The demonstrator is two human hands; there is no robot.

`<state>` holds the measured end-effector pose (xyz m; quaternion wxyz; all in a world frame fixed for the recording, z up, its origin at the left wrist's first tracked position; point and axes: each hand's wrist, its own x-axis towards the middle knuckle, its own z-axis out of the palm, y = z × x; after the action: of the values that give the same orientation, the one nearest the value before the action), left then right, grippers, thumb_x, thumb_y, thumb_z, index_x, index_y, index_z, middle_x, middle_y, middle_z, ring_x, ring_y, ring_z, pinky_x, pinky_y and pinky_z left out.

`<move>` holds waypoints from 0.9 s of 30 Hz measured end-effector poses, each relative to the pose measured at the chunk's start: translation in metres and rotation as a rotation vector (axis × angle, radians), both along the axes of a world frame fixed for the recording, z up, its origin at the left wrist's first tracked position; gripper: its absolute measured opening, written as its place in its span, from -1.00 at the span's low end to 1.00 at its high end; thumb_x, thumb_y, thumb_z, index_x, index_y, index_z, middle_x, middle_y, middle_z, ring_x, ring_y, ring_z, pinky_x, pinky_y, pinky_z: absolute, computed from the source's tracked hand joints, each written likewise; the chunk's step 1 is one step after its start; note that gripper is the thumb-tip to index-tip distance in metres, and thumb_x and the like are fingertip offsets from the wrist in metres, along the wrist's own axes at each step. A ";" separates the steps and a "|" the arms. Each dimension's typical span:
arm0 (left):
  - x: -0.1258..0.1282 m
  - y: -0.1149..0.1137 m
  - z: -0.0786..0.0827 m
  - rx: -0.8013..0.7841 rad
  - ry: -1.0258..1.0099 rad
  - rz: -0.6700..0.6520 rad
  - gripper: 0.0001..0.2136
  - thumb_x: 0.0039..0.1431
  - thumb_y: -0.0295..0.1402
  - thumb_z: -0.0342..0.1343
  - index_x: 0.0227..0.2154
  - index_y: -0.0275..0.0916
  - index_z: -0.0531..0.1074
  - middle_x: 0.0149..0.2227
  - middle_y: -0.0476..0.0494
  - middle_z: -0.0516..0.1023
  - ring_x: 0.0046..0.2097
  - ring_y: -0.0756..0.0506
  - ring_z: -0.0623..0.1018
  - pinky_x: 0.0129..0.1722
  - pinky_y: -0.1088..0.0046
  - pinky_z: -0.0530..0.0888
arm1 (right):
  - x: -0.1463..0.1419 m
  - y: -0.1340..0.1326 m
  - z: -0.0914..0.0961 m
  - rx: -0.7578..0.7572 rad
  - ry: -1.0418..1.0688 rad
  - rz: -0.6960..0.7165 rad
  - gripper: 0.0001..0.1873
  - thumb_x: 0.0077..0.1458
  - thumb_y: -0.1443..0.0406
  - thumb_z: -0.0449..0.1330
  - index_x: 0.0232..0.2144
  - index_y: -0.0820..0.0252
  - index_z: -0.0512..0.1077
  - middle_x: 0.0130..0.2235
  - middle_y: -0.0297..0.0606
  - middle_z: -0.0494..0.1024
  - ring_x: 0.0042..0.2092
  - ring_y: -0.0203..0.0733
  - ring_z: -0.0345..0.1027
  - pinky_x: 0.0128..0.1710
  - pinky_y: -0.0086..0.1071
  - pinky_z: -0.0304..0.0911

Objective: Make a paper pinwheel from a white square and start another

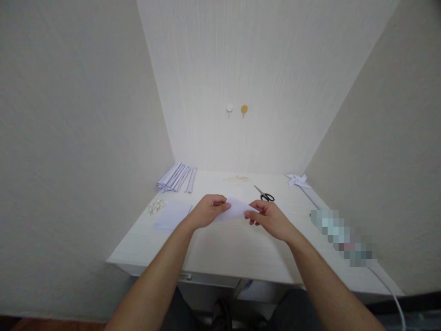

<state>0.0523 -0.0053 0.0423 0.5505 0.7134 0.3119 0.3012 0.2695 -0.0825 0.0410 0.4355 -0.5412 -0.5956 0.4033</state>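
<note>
A small folded sheet of white paper [237, 208] is held just above the middle of the pale table [223, 253]. My left hand [207, 210] pinches its left edge with thumb and fingers closed. My right hand [270, 218] grips its right corner, fingers curled. The paper looks folded into a pointed, triangular shape between the two hands.
Black-handled scissors [264, 193] lie just beyond my right hand. A bundle of rolled paper sticks [176, 177] lies at the back left, flat white sheets [172, 215] and a small pile of pins or beads [155, 206] at left. A paper pinwheel [298, 180] lies at the back right. Walls close in on three sides.
</note>
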 end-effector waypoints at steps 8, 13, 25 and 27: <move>-0.009 -0.038 -0.021 -0.166 -0.164 0.200 -0.65 -0.17 -0.12 0.41 -0.43 -0.29 0.53 -0.50 -0.04 0.50 -0.46 0.01 0.40 -0.47 0.51 0.32 | -0.017 -0.018 -0.019 -0.033 0.112 -0.062 -0.72 -0.10 0.14 0.41 -0.49 0.21 0.48 -0.53 -0.31 0.58 -0.52 -0.29 0.39 -0.48 -0.42 0.29; 0.005 -0.048 -0.048 -0.255 -0.258 0.316 -0.60 -0.04 -0.01 0.32 -0.44 -0.30 0.48 -0.44 -0.14 0.56 -0.42 -0.01 0.51 -0.35 0.44 0.46 | -0.023 -0.010 -0.031 -0.055 0.275 -0.191 -0.64 -0.15 0.07 0.41 -0.48 0.19 0.42 -0.46 -0.24 0.62 -0.50 -0.30 0.43 -0.46 -0.42 0.35; 0.055 0.038 -0.077 -0.197 -0.279 0.398 -0.57 -0.08 0.04 0.29 -0.62 -0.28 0.41 -0.56 -0.09 0.50 -0.51 0.00 0.45 -0.44 0.46 0.38 | -0.004 0.066 -0.065 -0.208 0.396 -0.122 -0.63 -0.20 0.13 0.49 -0.55 0.23 0.44 -0.50 -0.22 0.61 -0.54 -0.30 0.44 -0.54 -0.45 0.36; 0.061 0.053 -0.082 -0.197 -0.273 0.386 -0.57 -0.11 0.04 0.29 -0.63 -0.27 0.41 -0.56 -0.09 0.51 -0.53 0.00 0.44 -0.45 0.44 0.39 | 0.002 0.081 -0.072 -0.202 0.392 -0.096 -0.61 -0.22 0.11 0.50 -0.56 0.21 0.42 -0.53 -0.25 0.59 -0.56 -0.32 0.40 -0.56 -0.45 0.35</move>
<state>0.1134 0.0473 -0.0397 0.5866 0.5364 0.3926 0.4626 0.2718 -0.0018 -0.0306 0.5052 -0.5212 -0.4295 0.5372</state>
